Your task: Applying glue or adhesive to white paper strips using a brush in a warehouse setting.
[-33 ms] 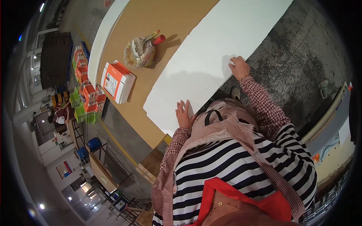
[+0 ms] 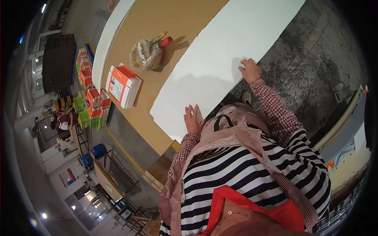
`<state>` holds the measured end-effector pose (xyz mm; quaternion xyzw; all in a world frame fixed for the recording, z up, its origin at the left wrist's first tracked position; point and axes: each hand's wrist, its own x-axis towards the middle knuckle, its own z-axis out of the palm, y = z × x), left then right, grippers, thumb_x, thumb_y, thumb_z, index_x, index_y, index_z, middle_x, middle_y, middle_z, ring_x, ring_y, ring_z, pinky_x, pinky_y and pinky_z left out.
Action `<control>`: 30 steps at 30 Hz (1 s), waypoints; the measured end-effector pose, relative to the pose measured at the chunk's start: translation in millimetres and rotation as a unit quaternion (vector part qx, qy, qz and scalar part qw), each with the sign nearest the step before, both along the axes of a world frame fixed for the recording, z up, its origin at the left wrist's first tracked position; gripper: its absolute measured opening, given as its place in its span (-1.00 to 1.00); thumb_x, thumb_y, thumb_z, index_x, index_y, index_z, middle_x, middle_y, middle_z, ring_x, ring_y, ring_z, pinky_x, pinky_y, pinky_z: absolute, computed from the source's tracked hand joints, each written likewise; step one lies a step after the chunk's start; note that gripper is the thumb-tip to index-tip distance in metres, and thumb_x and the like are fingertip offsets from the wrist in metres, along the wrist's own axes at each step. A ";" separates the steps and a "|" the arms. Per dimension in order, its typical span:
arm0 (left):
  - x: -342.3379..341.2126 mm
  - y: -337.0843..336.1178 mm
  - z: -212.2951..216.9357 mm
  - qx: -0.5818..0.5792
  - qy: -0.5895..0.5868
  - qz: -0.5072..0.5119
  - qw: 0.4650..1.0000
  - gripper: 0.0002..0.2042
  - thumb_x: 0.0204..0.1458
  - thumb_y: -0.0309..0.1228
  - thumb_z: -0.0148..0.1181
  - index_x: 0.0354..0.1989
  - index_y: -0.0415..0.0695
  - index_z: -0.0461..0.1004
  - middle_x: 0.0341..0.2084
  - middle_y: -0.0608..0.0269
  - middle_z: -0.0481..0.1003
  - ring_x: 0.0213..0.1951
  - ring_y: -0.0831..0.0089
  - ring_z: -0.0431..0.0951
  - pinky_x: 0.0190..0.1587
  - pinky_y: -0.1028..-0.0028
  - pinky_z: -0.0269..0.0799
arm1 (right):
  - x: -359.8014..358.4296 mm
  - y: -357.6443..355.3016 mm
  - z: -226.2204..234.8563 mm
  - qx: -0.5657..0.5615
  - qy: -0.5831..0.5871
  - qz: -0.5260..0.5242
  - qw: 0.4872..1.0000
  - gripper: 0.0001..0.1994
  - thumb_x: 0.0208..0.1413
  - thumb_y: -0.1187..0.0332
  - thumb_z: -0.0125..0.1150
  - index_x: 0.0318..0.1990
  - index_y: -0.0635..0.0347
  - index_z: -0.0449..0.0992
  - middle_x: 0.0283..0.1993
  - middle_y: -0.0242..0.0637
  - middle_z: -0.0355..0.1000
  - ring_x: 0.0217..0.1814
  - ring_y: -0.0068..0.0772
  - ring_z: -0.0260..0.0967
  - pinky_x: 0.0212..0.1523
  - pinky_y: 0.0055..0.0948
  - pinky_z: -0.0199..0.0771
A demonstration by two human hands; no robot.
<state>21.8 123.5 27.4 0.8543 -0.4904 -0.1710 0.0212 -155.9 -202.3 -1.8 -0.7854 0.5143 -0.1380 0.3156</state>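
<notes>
White sheet lies flat along near edge of brown tabletop. Left hand flat on sheet, fingers spread. Right hand presses sheet edge, fingers curled together. Orange-white box, tied bag well apart.

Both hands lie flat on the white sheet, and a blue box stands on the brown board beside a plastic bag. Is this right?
Not quite. The head view shows the box is orange and white, not blue. The rest holds: left hand and right hand press on the white sheet, and the plastic bag lies beside the box on the brown board.
</notes>
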 end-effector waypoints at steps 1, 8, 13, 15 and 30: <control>-0.2 0.5 -0.6 -0.003 0.000 0.000 1.000 -0.07 -0.31 -0.23 0.44 0.32 0.08 0.02 0.27 -0.05 -0.01 0.31 -0.08 -0.08 0.20 -0.04 0.02 | 2.9 -0.2 3.0 0.020 0.014 -0.005 1.000 -0.75 -0.04 0.32 0.27 -0.21 0.20 0.49 -0.26 -0.14 0.37 -0.22 -0.11 0.40 -0.25 -0.23 0.42; 1.1 -0.8 1.9 0.001 0.001 -0.002 1.000 -0.07 -0.31 -0.25 0.43 0.32 0.08 0.02 0.26 -0.05 0.00 0.30 -0.09 -0.06 0.20 -0.03 0.03 | 4.0 -11.8 9.1 0.028 0.041 0.022 0.999 -0.74 -0.05 0.26 0.27 -0.25 0.23 0.48 -0.27 -0.12 0.37 -0.22 -0.11 0.39 -0.25 -0.22 0.41; 0.5 -0.6 0.5 0.019 0.002 0.011 1.000 -0.04 -0.30 -0.23 0.44 0.33 0.13 -0.02 0.29 0.00 -0.04 0.33 -0.03 -0.10 0.22 -0.02 0.02 | 3.4 -15.8 13.1 0.050 0.011 0.053 0.997 -0.73 -0.06 0.26 0.28 -0.27 0.27 0.48 -0.26 -0.10 0.36 -0.18 -0.10 0.38 -0.21 -0.22 0.40; -0.6 -3.6 3.5 0.031 0.005 0.018 0.999 -0.01 -0.30 -0.20 0.44 0.35 0.17 -0.07 0.32 0.05 -0.09 0.35 0.02 -0.15 0.23 -0.05 0.00 | 2.5 -11.8 12.6 0.063 0.008 0.048 0.997 -0.73 -0.07 0.26 0.27 -0.27 0.26 0.49 -0.22 -0.08 0.36 -0.14 -0.07 0.37 -0.16 -0.21 0.40; 5.7 -10.0 5.8 0.092 0.092 -0.003 0.991 0.11 -0.37 -0.11 0.48 0.36 0.04 -0.17 0.32 -0.21 -0.24 0.32 -0.21 -0.22 0.31 0.08 -0.09 | 4.5 -19.3 11.0 0.082 -0.018 0.025 0.996 -0.75 -0.05 0.29 0.25 -0.26 0.25 0.48 -0.20 -0.11 0.34 -0.16 -0.10 0.38 -0.17 -0.23 0.42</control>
